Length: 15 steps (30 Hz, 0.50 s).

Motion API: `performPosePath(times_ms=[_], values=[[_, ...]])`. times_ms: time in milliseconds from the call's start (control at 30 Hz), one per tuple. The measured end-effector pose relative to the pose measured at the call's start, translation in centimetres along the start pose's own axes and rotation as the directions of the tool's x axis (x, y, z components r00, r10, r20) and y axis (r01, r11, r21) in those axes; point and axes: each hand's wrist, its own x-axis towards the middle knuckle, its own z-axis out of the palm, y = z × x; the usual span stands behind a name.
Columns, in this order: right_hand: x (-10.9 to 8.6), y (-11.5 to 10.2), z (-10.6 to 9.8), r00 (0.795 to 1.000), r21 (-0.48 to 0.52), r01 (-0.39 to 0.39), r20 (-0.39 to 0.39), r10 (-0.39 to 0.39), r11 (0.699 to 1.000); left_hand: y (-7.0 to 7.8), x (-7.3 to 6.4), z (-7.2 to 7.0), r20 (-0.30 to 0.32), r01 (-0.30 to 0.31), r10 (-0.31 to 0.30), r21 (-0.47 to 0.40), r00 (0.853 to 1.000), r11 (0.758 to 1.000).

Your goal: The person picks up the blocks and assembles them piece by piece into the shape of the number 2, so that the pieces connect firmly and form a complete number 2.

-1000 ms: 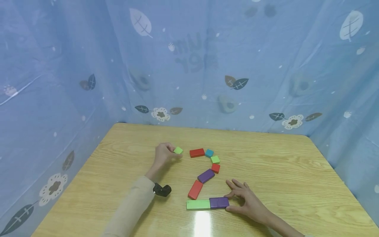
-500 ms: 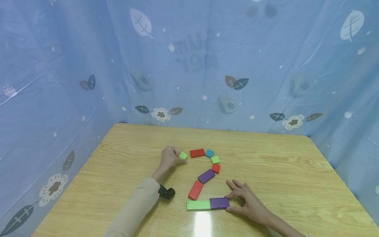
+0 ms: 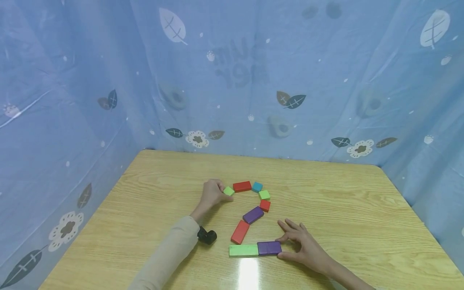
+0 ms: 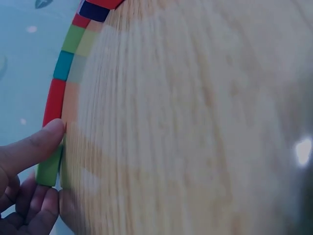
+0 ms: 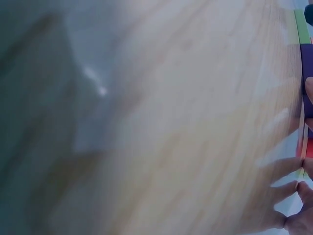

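Note:
My left hand (image 3: 213, 194) pinches a small green block (image 3: 228, 191) between thumb and fingers, at the left end of a red block (image 3: 242, 186). In the left wrist view, the thumb overlaps the side of that green block (image 4: 49, 169). From the red block a curve runs through a blue block (image 3: 257, 187), another green block (image 3: 264, 195), a small red block (image 3: 265, 206), a purple block (image 3: 253, 215) and a long red block (image 3: 240, 232). Thumb and index finger of my right hand (image 3: 304, 249) grip the right end of a purple block (image 3: 269, 248), its other fingers spread.
A long green block (image 3: 243, 250) adjoins the gripped purple block, forming a straight bottom row. A black wrist camera (image 3: 207, 236) sticks out from the left sleeve (image 3: 170, 251). Blue patterned curtains (image 3: 232, 80) hang around the wooden table (image 3: 344, 201).
My left hand has moved right and slightly nearer, carrying the small green block up to the red block's left end. The right hand and the other blocks stay in place.

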Motion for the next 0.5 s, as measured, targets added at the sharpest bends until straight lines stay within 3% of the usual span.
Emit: performPosePath(times_ms=[200,500], values=[[0.04,0.04,0.01,1.0,-0.006,-0.026,0.004,0.026,1.0,0.38,-0.06,-0.01,0.028,0.008,-0.009,0.037,1.0,0.999],[0.08,0.13,0.03,0.999,0.003,-0.036,0.0,0.036,0.999,0.4,0.08,0.05,0.059,0.067,-0.072,0.085,0.996,0.994]])
